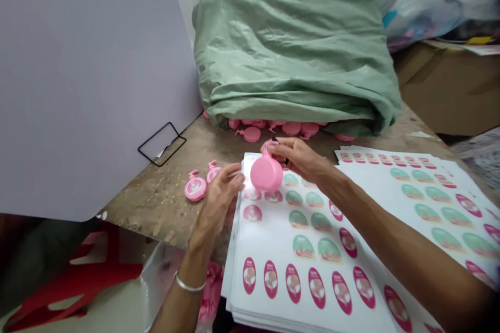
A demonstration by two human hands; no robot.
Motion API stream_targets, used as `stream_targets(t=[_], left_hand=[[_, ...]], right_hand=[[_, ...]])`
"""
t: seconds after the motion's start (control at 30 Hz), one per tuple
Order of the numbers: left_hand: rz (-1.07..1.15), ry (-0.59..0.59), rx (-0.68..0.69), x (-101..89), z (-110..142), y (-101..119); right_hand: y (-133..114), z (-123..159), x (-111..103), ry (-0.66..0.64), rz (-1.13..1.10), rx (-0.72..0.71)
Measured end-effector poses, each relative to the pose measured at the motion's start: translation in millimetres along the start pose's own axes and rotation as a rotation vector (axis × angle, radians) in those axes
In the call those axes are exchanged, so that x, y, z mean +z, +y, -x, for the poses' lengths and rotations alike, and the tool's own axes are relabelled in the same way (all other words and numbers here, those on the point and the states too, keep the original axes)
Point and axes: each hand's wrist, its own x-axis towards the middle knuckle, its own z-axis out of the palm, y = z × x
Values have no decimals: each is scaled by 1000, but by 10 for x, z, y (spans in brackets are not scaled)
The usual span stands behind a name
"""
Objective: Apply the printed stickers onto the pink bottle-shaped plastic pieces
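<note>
Above the sticker sheets (269, 242), the right hand (299, 155) pinches a pink case (266, 174) by its narrow neck. At the sheets' left edge, the left hand (221, 190) is half open; whether it holds something, I cannot tell. A weak pinch might drop the case.

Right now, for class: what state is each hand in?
Left hand: half curled; whether it grips anything cannot be told.
Right hand: closed, holding a round pink piece by its narrow end.
</note>
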Motion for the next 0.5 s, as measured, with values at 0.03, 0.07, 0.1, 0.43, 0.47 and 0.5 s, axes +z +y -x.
stream_targets(t=[0.03, 0.07, 0.1, 0.43, 0.47, 0.5], left_hand=[[153, -141, -116, 76, 7, -7], [268, -261, -220, 143, 25, -20], [344, -346, -309, 197, 53, -35], [381, -94, -287, 10, 65, -21], [371, -98, -267, 14, 19, -37], [362, -111, -253, 33, -28, -62]], right_hand=[[-50, 144, 70, -81, -126, 53], [-81, 269, 134, -139, -214, 92], [-94, 371, 186, -176, -239, 109], [243, 867, 411, 184, 551, 32], [284, 906, 480, 182, 618, 2], [323, 938, 548, 188, 682, -41]])
